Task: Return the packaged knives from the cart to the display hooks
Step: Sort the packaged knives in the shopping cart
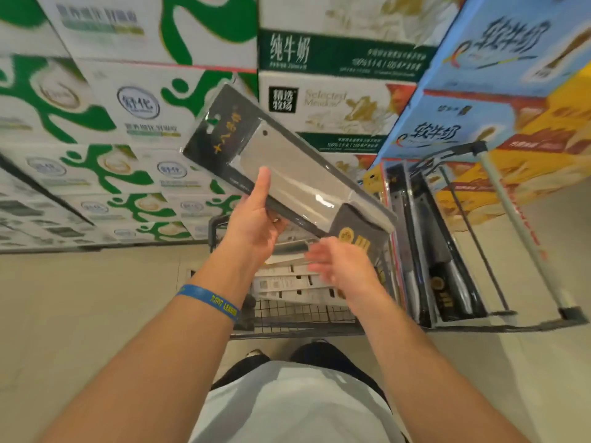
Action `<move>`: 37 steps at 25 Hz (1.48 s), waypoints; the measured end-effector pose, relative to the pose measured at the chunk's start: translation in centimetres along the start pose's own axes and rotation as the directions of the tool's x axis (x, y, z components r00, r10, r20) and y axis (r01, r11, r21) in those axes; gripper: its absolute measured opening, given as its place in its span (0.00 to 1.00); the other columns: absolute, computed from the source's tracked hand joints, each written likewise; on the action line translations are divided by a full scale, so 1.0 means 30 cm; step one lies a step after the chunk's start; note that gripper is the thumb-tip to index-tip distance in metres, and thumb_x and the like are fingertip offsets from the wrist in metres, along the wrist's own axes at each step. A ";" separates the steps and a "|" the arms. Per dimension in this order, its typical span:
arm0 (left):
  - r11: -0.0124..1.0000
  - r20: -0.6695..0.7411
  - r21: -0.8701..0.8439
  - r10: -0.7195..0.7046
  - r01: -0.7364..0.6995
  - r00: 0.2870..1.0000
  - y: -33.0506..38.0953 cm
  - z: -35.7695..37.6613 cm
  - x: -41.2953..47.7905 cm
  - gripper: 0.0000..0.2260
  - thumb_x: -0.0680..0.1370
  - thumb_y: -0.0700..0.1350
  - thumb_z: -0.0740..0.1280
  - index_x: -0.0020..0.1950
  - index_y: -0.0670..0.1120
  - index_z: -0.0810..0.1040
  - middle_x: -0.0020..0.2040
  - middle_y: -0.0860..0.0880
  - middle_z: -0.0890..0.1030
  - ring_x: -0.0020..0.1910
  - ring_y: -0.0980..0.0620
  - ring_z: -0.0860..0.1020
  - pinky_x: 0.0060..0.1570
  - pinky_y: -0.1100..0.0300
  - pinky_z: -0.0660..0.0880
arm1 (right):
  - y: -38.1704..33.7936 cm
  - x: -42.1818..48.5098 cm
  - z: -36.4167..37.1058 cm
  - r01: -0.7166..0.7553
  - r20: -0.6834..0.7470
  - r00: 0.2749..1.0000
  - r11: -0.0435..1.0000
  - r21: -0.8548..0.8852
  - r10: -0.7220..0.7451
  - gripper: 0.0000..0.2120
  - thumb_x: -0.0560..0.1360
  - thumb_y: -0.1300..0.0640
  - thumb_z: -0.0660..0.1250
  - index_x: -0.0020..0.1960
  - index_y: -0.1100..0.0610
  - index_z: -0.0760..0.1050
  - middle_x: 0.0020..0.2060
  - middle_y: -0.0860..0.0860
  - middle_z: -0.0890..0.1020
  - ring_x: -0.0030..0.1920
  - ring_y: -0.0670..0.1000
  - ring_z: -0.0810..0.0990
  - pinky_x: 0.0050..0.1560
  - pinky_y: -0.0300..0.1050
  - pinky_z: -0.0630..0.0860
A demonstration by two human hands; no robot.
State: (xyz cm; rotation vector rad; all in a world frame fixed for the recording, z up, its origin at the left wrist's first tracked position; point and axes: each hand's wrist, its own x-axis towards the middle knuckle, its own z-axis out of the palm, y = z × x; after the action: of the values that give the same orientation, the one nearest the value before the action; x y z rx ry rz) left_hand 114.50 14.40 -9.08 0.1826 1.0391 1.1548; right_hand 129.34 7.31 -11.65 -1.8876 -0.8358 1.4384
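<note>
Packaged knife (281, 174): broad steel cleaver sealed under glossy clear plastic on dark card, raised tilted above the wire cart (297, 314). Gripped along its near edge by the left hand (256, 219), thumb flat across the blade. Right hand (345, 266) blurred just beneath, fingers spread, holding nothing. More packaged knives (441, 251) upright in the cart's right side.

Left hand (256, 219) gripping (thumb up), right hand (345, 263) open, blurred
</note>
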 end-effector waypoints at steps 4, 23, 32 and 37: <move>0.992 0.145 0.120 0.029 -0.046 0.989 -0.061 0.193 -0.007 0.23 0.81 0.56 0.66 0.71 0.44 0.75 0.59 0.47 0.85 0.55 0.50 0.85 0.48 0.52 0.82 | -0.045 -0.020 -0.280 0.390 -0.406 0.618 0.711 -0.585 -0.673 0.19 0.73 0.39 0.73 0.58 0.49 0.78 0.54 0.43 0.80 0.54 0.42 0.77 0.60 0.46 0.75; 0.340 -0.076 0.917 -0.369 0.211 0.926 -0.735 0.215 -0.073 0.21 0.85 0.53 0.60 0.78 0.49 0.67 0.70 0.52 0.75 0.42 0.60 0.85 0.39 0.64 0.80 | 0.374 0.305 -0.802 -0.161 -0.280 0.959 0.901 -0.404 0.045 0.19 0.84 0.47 0.60 0.69 0.57 0.74 0.62 0.58 0.80 0.58 0.59 0.79 0.51 0.45 0.70; 0.501 -0.122 0.816 -0.337 0.287 0.934 -0.702 0.021 -0.015 0.16 0.85 0.50 0.60 0.71 0.47 0.74 0.58 0.51 0.81 0.50 0.50 0.83 0.53 0.56 0.78 | 0.322 0.231 -0.616 0.213 -0.407 0.802 0.846 -0.489 -0.437 0.12 0.84 0.49 0.59 0.52 0.54 0.79 0.47 0.51 0.81 0.49 0.54 0.80 0.47 0.47 0.74; 0.127 -0.307 0.936 -0.168 0.329 0.937 -0.686 -0.344 0.056 0.16 0.84 0.51 0.61 0.66 0.46 0.80 0.60 0.46 0.83 0.60 0.44 0.80 0.59 0.53 0.77 | 0.247 0.141 -0.265 0.618 0.186 0.763 0.614 -0.490 -0.619 0.19 0.84 0.46 0.56 0.41 0.54 0.76 0.33 0.47 0.78 0.35 0.48 0.77 0.34 0.45 0.73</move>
State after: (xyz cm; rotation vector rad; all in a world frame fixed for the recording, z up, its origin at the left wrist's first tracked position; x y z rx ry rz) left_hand 120.40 2.78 -28.12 0.9638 1.7659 -0.0546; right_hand 138.81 5.34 -18.17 -1.6627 -1.8266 0.7976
